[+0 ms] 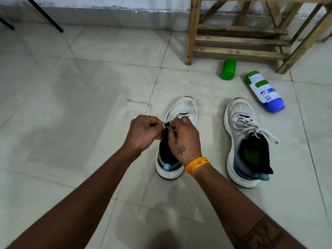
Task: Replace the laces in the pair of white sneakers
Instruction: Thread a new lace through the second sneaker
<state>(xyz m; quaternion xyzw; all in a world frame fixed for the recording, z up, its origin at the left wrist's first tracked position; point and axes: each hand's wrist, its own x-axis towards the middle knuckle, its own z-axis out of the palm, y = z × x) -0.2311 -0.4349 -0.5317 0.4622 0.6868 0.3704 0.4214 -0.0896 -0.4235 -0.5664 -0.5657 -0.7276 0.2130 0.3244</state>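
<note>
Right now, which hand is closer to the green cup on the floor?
Right. The right hand works on the near sneaker, below-left of the green cup; the left hand sits farther left.

Both hands, left (143, 131) and right (184, 139), close together, fingers curled.

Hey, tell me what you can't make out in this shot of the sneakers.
- Head view: left sneaker eyelets, hidden behind both hands.
- What the left hand and right hand pinch, covered by fingers.
- Bottle label text, too small.
- Wooden rack top, cut off by the frame edge.
</note>
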